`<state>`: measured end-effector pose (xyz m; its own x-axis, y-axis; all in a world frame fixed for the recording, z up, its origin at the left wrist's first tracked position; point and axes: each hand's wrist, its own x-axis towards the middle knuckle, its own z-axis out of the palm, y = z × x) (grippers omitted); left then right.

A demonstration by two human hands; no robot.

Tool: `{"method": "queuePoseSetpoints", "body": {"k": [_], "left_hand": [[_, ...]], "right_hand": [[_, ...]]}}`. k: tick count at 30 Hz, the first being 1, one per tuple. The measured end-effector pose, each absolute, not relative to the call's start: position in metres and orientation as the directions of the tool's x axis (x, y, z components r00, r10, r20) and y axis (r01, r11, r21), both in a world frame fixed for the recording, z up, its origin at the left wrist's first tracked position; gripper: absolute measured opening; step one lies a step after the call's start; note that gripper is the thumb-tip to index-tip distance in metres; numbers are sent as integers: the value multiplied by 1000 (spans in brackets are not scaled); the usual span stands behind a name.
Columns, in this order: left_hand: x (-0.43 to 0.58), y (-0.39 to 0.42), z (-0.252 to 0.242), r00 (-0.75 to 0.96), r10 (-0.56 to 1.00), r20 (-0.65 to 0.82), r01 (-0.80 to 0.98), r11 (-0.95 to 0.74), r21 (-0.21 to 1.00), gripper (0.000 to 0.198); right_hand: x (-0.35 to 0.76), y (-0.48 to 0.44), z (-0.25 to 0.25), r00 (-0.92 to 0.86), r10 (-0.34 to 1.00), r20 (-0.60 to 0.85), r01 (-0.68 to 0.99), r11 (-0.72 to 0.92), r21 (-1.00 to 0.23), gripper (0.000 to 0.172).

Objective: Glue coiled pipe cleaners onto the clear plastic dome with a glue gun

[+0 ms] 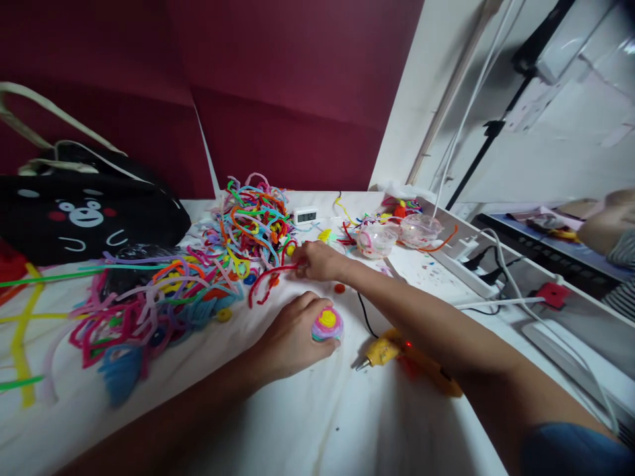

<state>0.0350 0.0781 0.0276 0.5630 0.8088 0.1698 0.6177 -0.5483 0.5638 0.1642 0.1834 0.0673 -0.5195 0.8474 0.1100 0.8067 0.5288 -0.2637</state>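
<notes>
My left hand (296, 328) is wrapped round a small rounded coil of fuzzy pipe cleaners (327, 324), yellow on top with pink, purple and teal rings below. Farther back, my right hand (320, 261) has its fingers closed at the front of the big heap of loose pipe cleaners (258, 221). A bent red pipe cleaner (268, 271) runs up to those fingertips, which partly hide its end. Beside the right hand lie an orange disc (339, 288) and a few small coiled pieces. Under my right forearm rests a yellow glue gun (384, 350), its red light on.
More pipe cleaners (143, 304) spread to the left, before a black bag (84, 218). Behind stand a small digital display (305, 215) and clear plastic bowls (376, 240). Power strips with cables (476, 277) line the right side, where another person's arm (608, 221) shows.
</notes>
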Motion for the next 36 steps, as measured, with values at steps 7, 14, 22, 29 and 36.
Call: {"method": "queuePoseSetpoints", "body": {"k": [7, 14, 22, 29, 36], "left_hand": [[35, 78, 25, 570, 804, 172, 612, -555, 563, 48], [34, 79, 27, 580, 797, 170, 612, -564, 555, 45], [32, 78, 26, 578, 799, 168, 609, -559, 563, 50], [27, 90, 33, 539, 816, 210, 582, -541, 606, 67], [25, 87, 58, 411, 724, 555, 567, -679, 466, 45]], "right_hand": [[153, 195, 67, -533, 829, 168, 750, 555, -360, 14], [171, 191, 108, -321, 847, 424, 609, 528, -592, 32], [225, 114, 112, -187, 924, 333, 308, 377, -874, 37], [272, 62, 81, -53, 978, 199, 374, 205, -904, 38], [272, 39, 71, -61, 970, 234, 405, 238, -883, 29]]}}
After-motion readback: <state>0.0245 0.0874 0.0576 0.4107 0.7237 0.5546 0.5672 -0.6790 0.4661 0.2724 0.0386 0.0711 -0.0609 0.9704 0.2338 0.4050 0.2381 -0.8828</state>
